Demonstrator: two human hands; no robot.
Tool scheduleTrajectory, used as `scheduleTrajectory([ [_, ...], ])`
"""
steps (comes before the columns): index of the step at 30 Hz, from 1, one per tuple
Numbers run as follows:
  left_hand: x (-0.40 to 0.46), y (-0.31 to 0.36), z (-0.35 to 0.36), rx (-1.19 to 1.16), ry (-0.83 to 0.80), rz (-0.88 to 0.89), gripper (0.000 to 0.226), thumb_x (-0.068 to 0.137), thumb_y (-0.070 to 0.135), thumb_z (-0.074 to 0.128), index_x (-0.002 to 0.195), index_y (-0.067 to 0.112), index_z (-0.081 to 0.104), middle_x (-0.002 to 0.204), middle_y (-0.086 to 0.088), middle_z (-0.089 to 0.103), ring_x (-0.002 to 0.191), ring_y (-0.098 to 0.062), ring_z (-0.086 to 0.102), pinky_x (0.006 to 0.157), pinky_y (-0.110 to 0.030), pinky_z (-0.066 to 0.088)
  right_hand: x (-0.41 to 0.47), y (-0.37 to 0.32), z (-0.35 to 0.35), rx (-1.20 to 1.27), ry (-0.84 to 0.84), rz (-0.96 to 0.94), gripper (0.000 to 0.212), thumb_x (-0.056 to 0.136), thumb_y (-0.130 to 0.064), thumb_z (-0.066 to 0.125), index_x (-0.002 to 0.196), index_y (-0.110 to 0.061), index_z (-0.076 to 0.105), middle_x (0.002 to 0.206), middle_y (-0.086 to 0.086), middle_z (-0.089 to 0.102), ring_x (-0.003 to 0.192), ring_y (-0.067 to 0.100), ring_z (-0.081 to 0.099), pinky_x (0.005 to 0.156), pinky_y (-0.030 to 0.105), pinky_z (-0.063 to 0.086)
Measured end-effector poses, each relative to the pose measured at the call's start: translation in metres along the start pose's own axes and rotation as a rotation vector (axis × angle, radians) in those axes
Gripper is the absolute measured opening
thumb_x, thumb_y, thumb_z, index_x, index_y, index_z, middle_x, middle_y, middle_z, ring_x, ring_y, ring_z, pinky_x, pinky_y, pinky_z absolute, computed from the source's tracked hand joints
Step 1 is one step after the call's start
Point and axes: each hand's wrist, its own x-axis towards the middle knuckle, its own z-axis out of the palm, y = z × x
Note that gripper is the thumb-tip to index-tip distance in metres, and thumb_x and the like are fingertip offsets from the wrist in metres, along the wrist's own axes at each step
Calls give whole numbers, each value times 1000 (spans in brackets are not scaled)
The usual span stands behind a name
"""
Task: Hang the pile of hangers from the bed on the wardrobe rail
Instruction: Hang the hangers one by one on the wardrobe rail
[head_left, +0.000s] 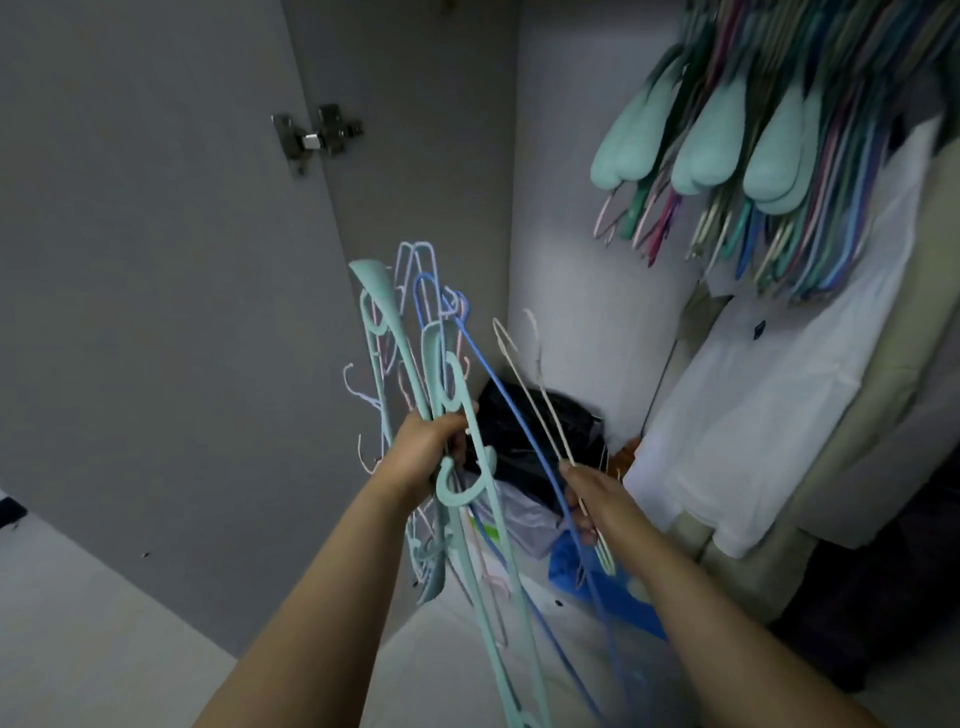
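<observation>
Risk: the bundle (415, 364), gripped by the left hand (423, 452) left of the hung hangers (753, 156), is a tangle of hooks; pulling one free may snag others and spill them. The right hand (589, 499) has its fingers pinched on thin cream hangers (524, 384) and a blue one (498, 395), still close beside the bundle. Surroundings, largest first: wardrobe door (156, 260) far left; white garment (769, 395) below the hung hangers, crowding the approach; black bag (540, 431) lower still; hinge (314, 135).

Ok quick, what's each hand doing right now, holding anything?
Left hand: grips a tangled bundle of mint-green and pastel plastic hangers.
Right hand: fingers curled round thin cream wire hangers, with a blue one alongside.
</observation>
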Motion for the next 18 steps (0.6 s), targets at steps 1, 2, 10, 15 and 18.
scheduleTrajectory([
  [1, 7, 2, -5, 28, -38, -6, 24, 92, 0, 55, 69, 5, 52, 48, -7, 40, 46, -23, 38, 54, -34, 37, 3, -15, 5, 24, 4, -41, 28, 95, -36, 54, 76, -17, 45, 64, 1, 34, 45, 11, 30, 43, 22, 23],
  [2, 13, 7, -10, 57, -80, -1, 27, 90, -2, 56, 66, 7, 49, 48, -6, 38, 45, -22, 37, 53, -32, 36, 7, -30, 12, 49, 26, -78, 27, 95, -34, 54, 76, -18, 45, 64, -1, 34, 44, 9, 28, 42, 21, 20],
  [10, 69, 88, -54, 260, -314, 127, 22, 92, 6, 59, 71, 9, 63, 65, -12, 52, 55, -21, 50, 55, -28, 46, 40, -194, 73, 272, 223, -421, 27, 94, -35, 55, 97, -9, 61, 83, 5, 53, 59, 13, 46, 50, 25, 36],
  [15, 102, 128, -67, 159, -437, 132, 18, 90, 25, 61, 93, 18, 78, 66, -2, 48, 59, -15, 43, 61, -28, 39, 69, -303, 82, 329, 401, -500, 46, 85, -56, 59, 79, -11, 60, 70, 5, 60, 48, 17, 50, 48, 26, 34],
  [18, 110, 143, -64, 71, -529, 116, 23, 86, 33, 65, 77, 13, 58, 56, 6, 34, 46, -8, 33, 49, -21, 33, 89, -336, 74, 456, 460, -434, 45, 84, -57, 60, 77, -13, 58, 55, 5, 49, 37, 15, 39, 38, 20, 29],
])
